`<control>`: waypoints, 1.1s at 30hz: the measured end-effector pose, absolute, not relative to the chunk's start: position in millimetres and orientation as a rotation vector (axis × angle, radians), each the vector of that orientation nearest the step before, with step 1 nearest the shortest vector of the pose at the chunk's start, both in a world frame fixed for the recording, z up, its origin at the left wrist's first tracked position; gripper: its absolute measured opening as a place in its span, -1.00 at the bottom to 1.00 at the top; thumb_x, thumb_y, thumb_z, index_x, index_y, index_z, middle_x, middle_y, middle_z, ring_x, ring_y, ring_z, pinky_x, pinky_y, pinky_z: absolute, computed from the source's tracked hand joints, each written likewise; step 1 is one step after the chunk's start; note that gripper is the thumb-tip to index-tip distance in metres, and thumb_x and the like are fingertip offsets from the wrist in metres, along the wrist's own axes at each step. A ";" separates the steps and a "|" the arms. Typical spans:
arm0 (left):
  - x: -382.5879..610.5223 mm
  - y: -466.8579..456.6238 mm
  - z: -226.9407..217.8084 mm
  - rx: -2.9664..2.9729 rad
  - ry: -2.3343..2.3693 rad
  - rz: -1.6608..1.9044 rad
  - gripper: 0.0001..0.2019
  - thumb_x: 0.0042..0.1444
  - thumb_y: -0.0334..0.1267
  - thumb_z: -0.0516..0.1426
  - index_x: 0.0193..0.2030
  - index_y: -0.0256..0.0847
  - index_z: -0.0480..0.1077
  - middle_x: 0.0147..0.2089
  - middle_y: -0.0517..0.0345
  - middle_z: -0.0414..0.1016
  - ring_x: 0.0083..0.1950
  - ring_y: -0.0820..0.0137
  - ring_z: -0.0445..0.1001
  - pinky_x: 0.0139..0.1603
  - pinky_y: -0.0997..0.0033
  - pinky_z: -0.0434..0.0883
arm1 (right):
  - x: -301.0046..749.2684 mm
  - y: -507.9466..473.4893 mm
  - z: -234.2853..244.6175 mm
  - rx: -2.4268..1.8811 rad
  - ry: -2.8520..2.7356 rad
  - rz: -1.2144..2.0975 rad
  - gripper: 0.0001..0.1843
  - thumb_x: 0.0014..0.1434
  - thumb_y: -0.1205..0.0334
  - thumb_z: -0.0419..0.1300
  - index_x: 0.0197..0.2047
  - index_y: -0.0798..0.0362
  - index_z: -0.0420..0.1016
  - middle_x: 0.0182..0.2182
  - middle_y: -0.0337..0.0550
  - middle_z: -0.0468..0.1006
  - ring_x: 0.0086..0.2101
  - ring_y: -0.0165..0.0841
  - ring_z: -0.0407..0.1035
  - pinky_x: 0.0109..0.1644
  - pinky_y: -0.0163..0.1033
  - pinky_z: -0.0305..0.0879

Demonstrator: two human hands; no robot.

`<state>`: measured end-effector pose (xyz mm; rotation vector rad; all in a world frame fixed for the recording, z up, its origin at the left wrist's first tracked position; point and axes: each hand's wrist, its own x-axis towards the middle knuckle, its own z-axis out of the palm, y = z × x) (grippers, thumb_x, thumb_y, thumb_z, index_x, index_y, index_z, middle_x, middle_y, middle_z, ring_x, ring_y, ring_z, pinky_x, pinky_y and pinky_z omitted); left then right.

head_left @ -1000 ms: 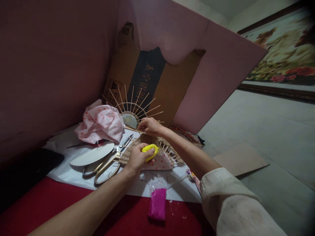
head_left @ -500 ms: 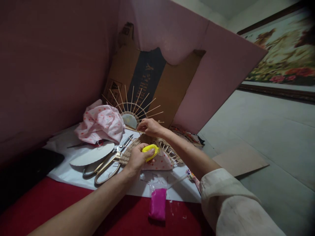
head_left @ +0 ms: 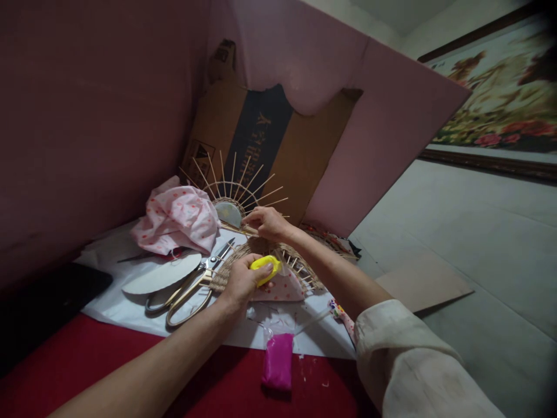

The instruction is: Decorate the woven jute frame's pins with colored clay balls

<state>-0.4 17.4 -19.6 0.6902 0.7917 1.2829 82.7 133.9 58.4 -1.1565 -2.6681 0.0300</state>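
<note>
My left hand (head_left: 242,282) is closed around a lump of yellow clay (head_left: 264,266), held over a fan-shaped woven piece (head_left: 300,273) with short sticks round its rim. My right hand (head_left: 266,222) reaches farther back, fingers pinched at the base of an upright woven fan of long thin sticks (head_left: 235,188); what it pinches is too small to make out. Pink dotted fabric (head_left: 282,288) lies on the near woven piece.
Gold-handled scissors (head_left: 187,287) and a white half-round card (head_left: 159,276) lie left on white paper (head_left: 117,302). A crumpled pink dotted cloth (head_left: 176,217) sits behind. A pink clay packet (head_left: 277,360) lies on the red surface (head_left: 87,360). Cardboard (head_left: 256,145) and pink boards stand behind.
</note>
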 end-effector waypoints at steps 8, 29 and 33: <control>-0.8 17.7 -18.9 0.700 0.800 1.261 -0.73 -0.32 -0.31 0.34 -0.51 -0.29 0.34 -0.55 0.20 0.44 -0.64 0.52 0.35 -0.63 0.54 0.33 | 69.4 140.5 50.3 -1.216 -2.722 -0.039 -0.71 0.24 0.16 0.06 -0.30 0.00 0.61 -0.07 -0.13 0.49 0.05 -0.17 0.15 0.06 -0.08 0.08; -1.8 15.3 -13.7 0.727 0.809 1.258 -0.70 -0.35 -0.29 0.37 -0.52 -0.30 0.33 -0.62 0.27 0.38 -0.69 0.53 0.34 -0.66 0.56 0.29 | 60.9 141.3 52.6 -1.309 -2.778 0.088 -0.73 0.17 0.15 0.13 -0.41 0.07 0.61 -0.32 -0.13 0.56 -0.17 -0.33 0.34 -0.09 -0.31 0.14; -2.2 15.3 -14.1 0.720 0.804 1.259 -0.69 -0.36 -0.29 0.37 -0.53 -0.30 0.33 -0.61 0.27 0.38 -0.68 0.54 0.34 -0.65 0.57 0.30 | 61.1 141.9 54.6 -1.324 -2.748 0.102 -0.69 0.22 0.19 0.05 -0.31 0.07 0.62 -0.33 -0.13 0.57 -0.25 -0.36 0.36 -0.18 -0.34 0.15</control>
